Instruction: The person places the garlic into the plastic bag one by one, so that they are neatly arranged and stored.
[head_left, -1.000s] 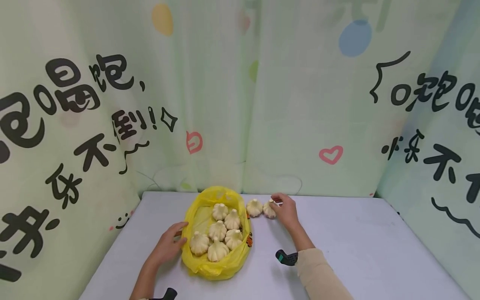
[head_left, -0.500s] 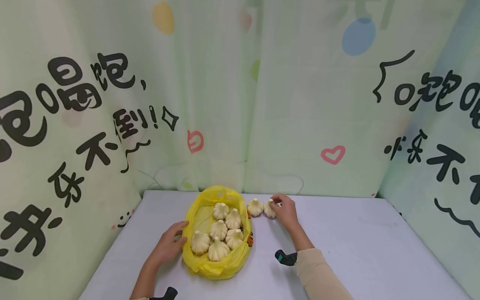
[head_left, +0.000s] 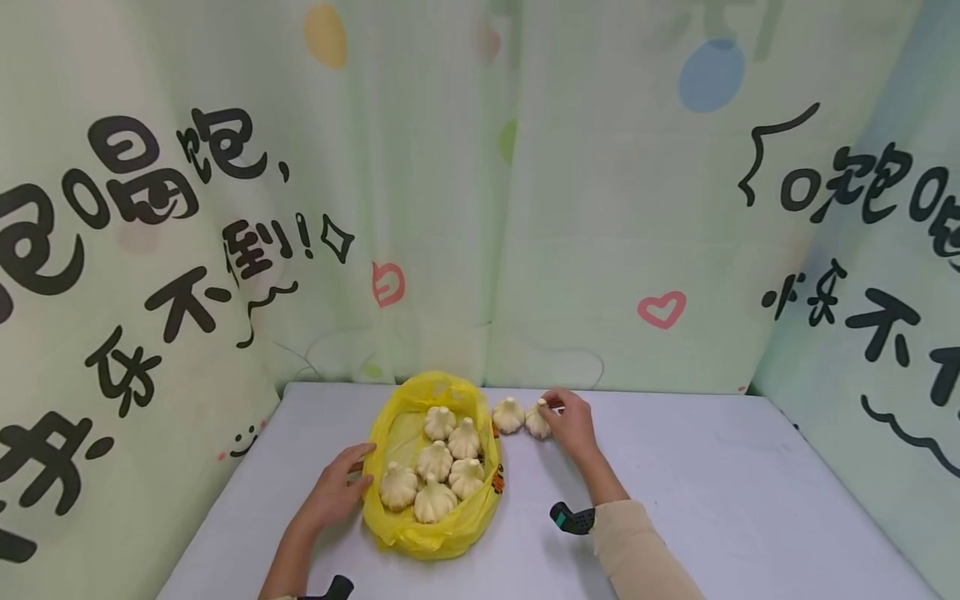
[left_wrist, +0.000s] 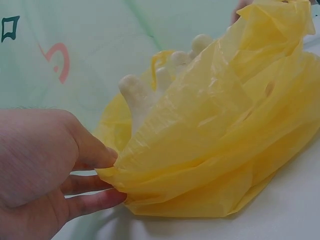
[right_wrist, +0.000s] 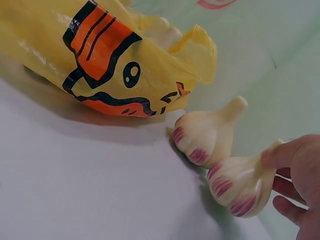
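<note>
A yellow plastic bag [head_left: 397, 533] stands with its mouth wide on the table, several white garlic bulbs [head_left: 435, 500] inside. My left hand [head_left: 340, 486] rests at the bag's left side, thumb and fingers apart. Its fingertips [left_wrist: 112, 197] touch the lower edge of the plastic in the left wrist view. To the bag's right, my right hand [head_left: 572, 421] pinches a garlic bulb [right_wrist: 240, 187] by its stem, thumb on the near side. This purple-streaked bulb sits right against another garlic bulb [right_wrist: 205, 135] standing between it and the bag.
The white table [head_left: 675, 483] ends at a pale green curtain [head_left: 570, 208] with black lettering. An orange and black cartoon print [right_wrist: 110, 60] marks the bag's right side. Black wrist devices [head_left: 573, 517] sit on both forearms.
Both hands, the bag and the bulbs keep their places, the right hand still pinching the outer bulb. Only the head view shifts slightly.
</note>
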